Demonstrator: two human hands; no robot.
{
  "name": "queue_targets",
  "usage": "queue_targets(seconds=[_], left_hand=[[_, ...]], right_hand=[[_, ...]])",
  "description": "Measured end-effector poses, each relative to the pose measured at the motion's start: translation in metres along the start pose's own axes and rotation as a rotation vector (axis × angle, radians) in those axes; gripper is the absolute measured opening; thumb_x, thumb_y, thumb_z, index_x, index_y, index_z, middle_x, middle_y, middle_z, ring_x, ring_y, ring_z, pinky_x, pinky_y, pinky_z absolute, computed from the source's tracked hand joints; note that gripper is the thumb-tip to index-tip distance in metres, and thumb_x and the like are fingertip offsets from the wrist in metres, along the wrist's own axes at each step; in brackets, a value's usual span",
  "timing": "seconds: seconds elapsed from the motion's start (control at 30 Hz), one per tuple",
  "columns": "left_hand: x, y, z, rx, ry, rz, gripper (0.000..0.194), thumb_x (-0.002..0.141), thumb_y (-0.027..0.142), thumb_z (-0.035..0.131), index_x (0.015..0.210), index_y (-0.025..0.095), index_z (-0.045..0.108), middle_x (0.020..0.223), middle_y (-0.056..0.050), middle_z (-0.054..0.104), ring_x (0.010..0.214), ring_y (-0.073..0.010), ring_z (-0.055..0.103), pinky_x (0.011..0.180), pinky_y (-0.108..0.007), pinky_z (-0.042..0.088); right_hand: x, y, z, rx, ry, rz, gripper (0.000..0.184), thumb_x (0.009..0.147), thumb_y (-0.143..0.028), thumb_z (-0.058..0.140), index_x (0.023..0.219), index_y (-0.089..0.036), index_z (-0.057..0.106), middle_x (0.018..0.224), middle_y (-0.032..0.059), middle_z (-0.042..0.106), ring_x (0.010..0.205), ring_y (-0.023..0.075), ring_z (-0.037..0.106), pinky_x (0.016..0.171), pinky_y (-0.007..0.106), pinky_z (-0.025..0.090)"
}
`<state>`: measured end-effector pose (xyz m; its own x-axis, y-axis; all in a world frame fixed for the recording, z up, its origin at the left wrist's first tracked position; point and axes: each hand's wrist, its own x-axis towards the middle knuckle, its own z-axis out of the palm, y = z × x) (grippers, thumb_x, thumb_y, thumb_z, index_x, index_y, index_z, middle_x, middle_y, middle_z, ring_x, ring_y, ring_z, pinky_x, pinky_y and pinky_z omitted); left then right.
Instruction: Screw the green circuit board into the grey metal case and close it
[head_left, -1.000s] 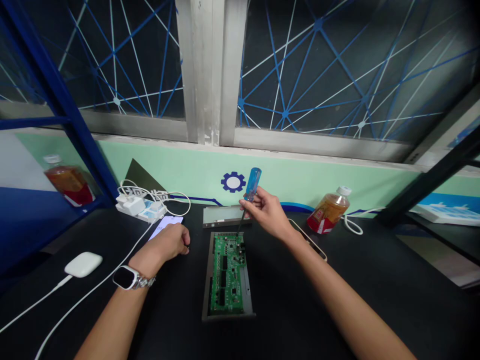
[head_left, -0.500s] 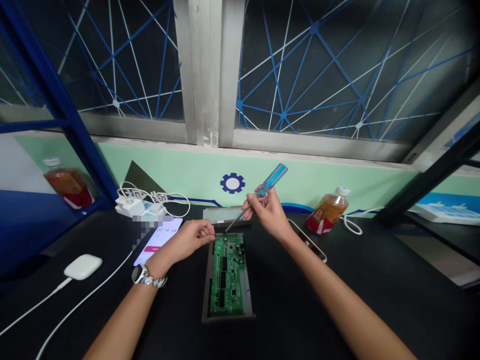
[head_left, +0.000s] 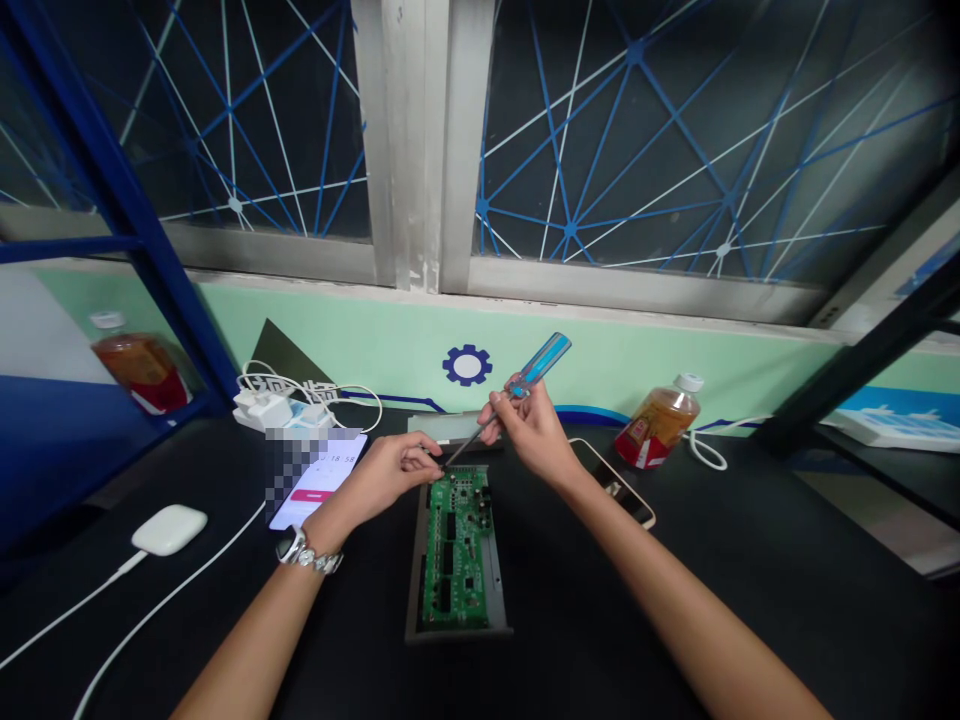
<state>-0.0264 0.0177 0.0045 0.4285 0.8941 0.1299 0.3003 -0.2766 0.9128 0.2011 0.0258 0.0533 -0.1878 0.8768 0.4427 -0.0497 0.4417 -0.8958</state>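
Note:
A green circuit board [head_left: 459,560] sits in a grey metal tray [head_left: 496,600] in front of me on the black table. My right hand [head_left: 529,425] is closed around a screwdriver [head_left: 546,362] with a blue, clear handle. The screwdriver's shaft slants down and left, its tip close to the board's far left corner. Right by that tip, my left hand [head_left: 401,468] has its thumb and index finger pinched together. Anything between those fingertips is too small to make out. A wristwatch [head_left: 307,550] circles my left wrist.
Left of the board lie a lit phone [head_left: 322,480], a white charging case [head_left: 169,530] with a cable, and a white power strip [head_left: 281,412]. To the right are another phone [head_left: 611,480] and a drink bottle [head_left: 658,422]. A grey plate [head_left: 450,428] lies behind the board.
My left hand has moved slightly right, bringing its fingertips to the screwdriver's tip. The screwdriver has shifted a little left and down with my right hand.

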Motion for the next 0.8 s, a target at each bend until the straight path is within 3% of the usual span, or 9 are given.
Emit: queue_targets(seconds=[0.27,0.53,0.8], left_hand=[[0.002,-0.005,0.007,0.077,0.045,0.095,0.02,0.082,0.028,0.066,0.098,0.018,0.066,0.086,-0.005,0.075,0.08,-0.018,0.07,0.078,-0.031,0.055],[0.0,0.008,0.019,0.186,0.1,0.229,0.018,0.089,0.029,0.059,0.102,0.02,0.068,0.093,-0.005,0.074,0.085,-0.0179,0.069,0.08,-0.03,0.054],[-0.001,0.007,0.015,0.282,0.129,0.235,0.016,0.089,0.032,0.061,0.099,0.023,0.07,0.096,-0.004,0.074,0.088,-0.019,0.069,0.081,-0.03,0.053]], right_hand=[[0.0,-0.001,0.0,-0.014,-0.015,0.004,0.033,0.09,-0.047,0.057,0.1,-0.026,0.033,0.073,-0.0054,0.062,0.053,0.0119,0.063,0.054,0.028,0.054],[0.002,-0.009,-0.001,-0.097,0.035,-0.032,0.03,0.091,-0.046,0.054,0.101,-0.027,0.033,0.073,-0.0039,0.063,0.05,0.012,0.061,0.051,0.027,0.052],[0.013,-0.022,0.02,-0.249,-0.057,-0.031,0.025,0.093,-0.042,0.051,0.097,-0.025,0.033,0.072,-0.0011,0.065,0.05,0.0123,0.06,0.048,0.026,0.05]])
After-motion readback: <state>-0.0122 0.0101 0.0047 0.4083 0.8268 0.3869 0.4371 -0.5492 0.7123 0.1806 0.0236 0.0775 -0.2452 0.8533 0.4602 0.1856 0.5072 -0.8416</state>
